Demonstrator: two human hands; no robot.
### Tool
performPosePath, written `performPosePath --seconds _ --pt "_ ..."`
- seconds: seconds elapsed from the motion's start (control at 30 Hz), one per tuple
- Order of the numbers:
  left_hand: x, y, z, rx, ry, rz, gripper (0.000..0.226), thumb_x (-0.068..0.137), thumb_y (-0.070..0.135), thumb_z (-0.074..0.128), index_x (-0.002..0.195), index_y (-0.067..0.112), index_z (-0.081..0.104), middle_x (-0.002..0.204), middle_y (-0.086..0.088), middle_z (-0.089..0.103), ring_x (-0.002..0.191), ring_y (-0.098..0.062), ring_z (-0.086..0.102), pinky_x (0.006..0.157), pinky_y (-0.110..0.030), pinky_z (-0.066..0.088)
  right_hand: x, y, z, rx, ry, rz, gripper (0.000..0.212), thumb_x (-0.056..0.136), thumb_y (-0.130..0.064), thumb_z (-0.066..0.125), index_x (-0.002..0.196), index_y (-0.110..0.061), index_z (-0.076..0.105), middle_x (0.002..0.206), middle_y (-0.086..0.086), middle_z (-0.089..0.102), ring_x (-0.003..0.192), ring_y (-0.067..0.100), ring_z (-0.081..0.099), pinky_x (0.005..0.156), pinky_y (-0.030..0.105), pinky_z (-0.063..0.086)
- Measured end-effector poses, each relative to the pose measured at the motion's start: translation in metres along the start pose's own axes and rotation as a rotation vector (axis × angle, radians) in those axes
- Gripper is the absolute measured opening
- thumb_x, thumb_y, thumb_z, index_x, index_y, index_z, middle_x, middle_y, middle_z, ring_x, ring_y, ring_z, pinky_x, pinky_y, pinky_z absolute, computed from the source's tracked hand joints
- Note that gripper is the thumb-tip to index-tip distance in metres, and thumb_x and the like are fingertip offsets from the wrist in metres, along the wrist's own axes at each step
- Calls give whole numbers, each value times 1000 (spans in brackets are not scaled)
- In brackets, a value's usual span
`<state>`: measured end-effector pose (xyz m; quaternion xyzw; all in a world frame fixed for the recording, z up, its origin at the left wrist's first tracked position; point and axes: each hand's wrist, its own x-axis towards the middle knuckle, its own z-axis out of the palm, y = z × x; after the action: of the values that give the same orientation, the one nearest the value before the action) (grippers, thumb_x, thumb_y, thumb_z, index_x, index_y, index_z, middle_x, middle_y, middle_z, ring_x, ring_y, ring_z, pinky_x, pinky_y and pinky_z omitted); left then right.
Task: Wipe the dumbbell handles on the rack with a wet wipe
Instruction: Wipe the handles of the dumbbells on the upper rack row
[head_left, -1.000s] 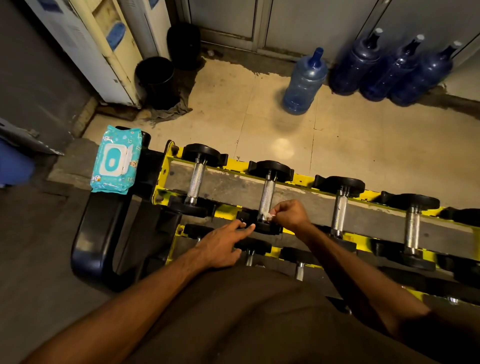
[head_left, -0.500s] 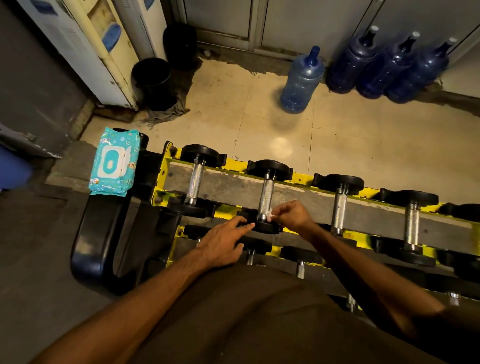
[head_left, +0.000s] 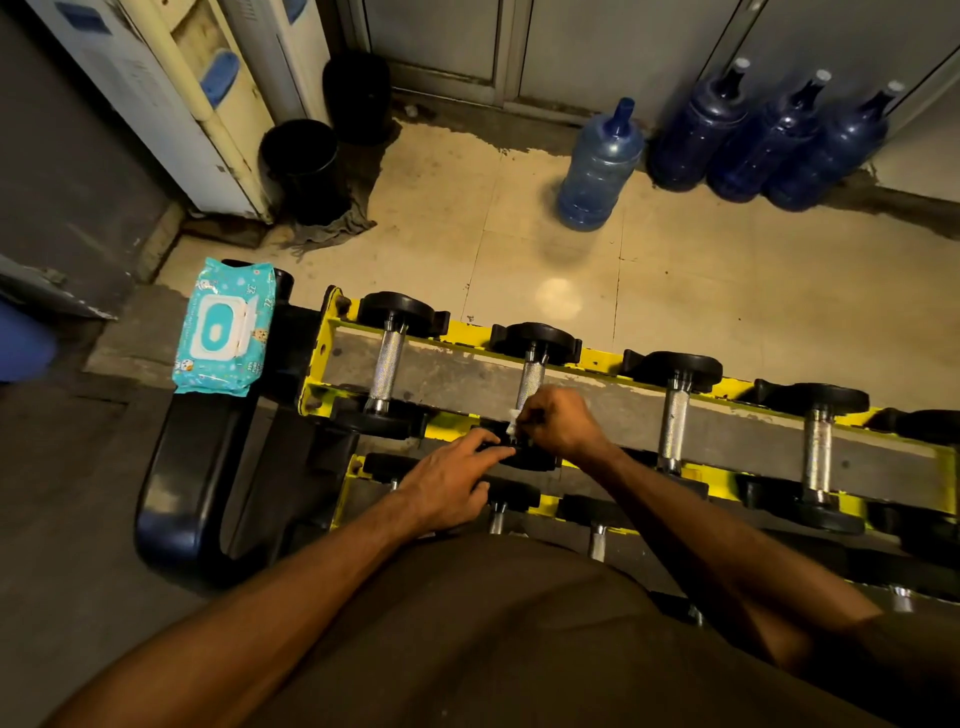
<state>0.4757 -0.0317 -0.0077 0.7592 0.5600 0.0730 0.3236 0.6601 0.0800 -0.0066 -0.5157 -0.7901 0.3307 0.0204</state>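
R hand (head_left: 563, 423) fingers pinching wet wipe (head_left: 513, 422) at 2nd dumbbell handle (head_left: 531, 382), L hand (head_left: 452, 486) fingers straight on weight head (head_left: 540, 460)

This was a gym corner: a yellow dumbbell rack (head_left: 470, 332) carried rows of dumbbells (head_left: 674, 410) under and beside the fingers (head_left: 487, 451), with blue water jugs (head_left: 600, 166) on the floor (head_left: 727, 291) beyond.
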Motion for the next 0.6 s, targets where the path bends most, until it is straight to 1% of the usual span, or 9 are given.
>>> performPosePath --seconds 0.1,0.13,0.23,0.27,0.3,0.4,0.43,0.53,0.6 --pt "2 0 -2 -21 0 0 59 97 21 56 153 27 39 147 4 37 130 -12 44 107 -29 45 10 -4 2 56 256 101 8 83 -8 75 88 -14 75 96 -2 59 86 13 57 67 20 46" --pt "2 0 -3 -32 -1 -5 58 97 21 57 153 27 40 144 4 40 129 -11 44 106 -30 45 11 -6 5 23 255 71 6 85 -9 74 89 -13 75 98 -1 59 87 13 56 68 21 46" --pt "3 -1 -6 -77 -18 -22 57 96 19 57 151 26 44 138 5 43 125 -11 46 105 -31 47 10 -8 5 -236 -96 -178 13 90 -21 69 96 -13 77 99 3 65 92 16 62 73 22 44" --pt "4 -2 -6 -87 -20 -23 56 96 18 58 151 26 44 138 5 43 125 -10 46 105 -29 46 13 -7 3 -313 -154 -229 15 91 -23 67 99 -13 77 101 4 64 94 17 62 73 22 43" --pt "4 -2 -6 -96 -16 -22 56 96 18 58 150 27 45 139 5 43 126 -9 45 105 -27 45 16 -7 0 -340 -149 -238 16 92 -21 66 102 -13 75 104 3 63 94 16 60 72 21 42" --pt "3 -2 -3 -114 -12 -27 56 97 17 58 150 28 45 141 6 42 127 -7 44 104 -24 44 23 -7 -4 -298 77 -82 19 94 -13 62 113 -11 66 108 -1 55 84 8 54 61 11 42" --pt "3 -2 -2 -114 -16 -29 56 97 18 58 150 28 45 141 6 41 127 -8 44 104 -27 45 23 -10 -3 -333 64 -82 19 94 -15 62 113 -11 66 111 -1 54 84 9 54 62 12 43" --pt "2 -2 -3 -100 -28 -33 53 97 20 58 148 25 48 139 5 42 123 -9 47 104 -33 47 26 -25 -2 -531 -189 -235 20 92 -25 66 107 -13 70 115 4 57 96 18 60 71 25 48" --pt "3 -2 -4 -95 -31 -30 50 97 20 58 146 23 50 138 5 42 118 -10 48 102 -33 48 31 -35 -10 -561 -296 -206 21 90 -26 68 108 -14 70 107 5 63 95 20 63 71 29 53"
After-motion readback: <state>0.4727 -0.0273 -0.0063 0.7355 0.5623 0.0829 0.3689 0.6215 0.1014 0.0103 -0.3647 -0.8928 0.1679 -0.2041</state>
